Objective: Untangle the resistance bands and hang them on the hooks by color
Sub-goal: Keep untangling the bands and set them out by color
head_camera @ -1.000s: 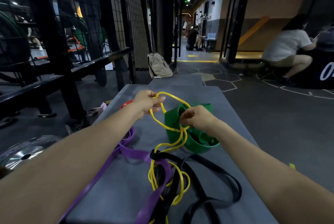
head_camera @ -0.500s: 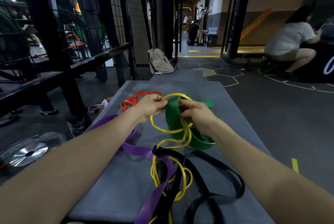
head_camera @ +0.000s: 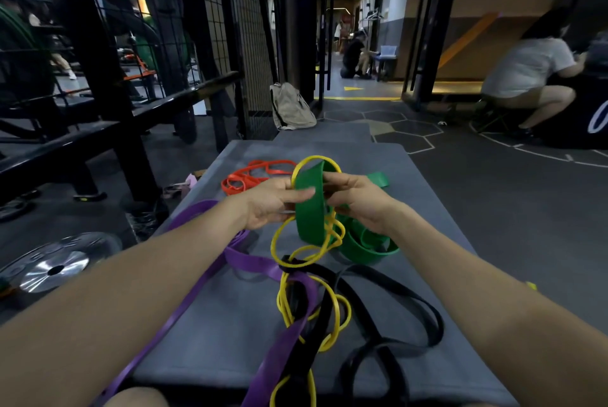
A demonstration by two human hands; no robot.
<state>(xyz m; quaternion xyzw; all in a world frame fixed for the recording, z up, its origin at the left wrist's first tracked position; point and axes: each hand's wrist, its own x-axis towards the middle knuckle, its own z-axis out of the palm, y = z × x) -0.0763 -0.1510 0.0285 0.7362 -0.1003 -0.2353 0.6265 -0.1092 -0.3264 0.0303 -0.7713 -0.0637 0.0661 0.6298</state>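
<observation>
The wide green rubber band [head_camera: 309,209] stands as a loop at the middle of the grey padded surface [head_camera: 210,324], with the thin yellow rubber band [head_camera: 284,239] threaded around it. The left hand [head_camera: 273,206] pinches the green loop from 9 o'clock, and the right hand [head_camera: 358,199] grips it from 3 o'clock. I think it is best to hold the green loop open and slip the yellow one off slowly, because it runs toward 6 o'clock into the purple flat band [head_camera: 250,262] and the black flat band [head_camera: 394,295].

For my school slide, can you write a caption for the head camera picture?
Two hands, left hand and right hand, work a green band out of a yellow band on a grey mat.
</observation>
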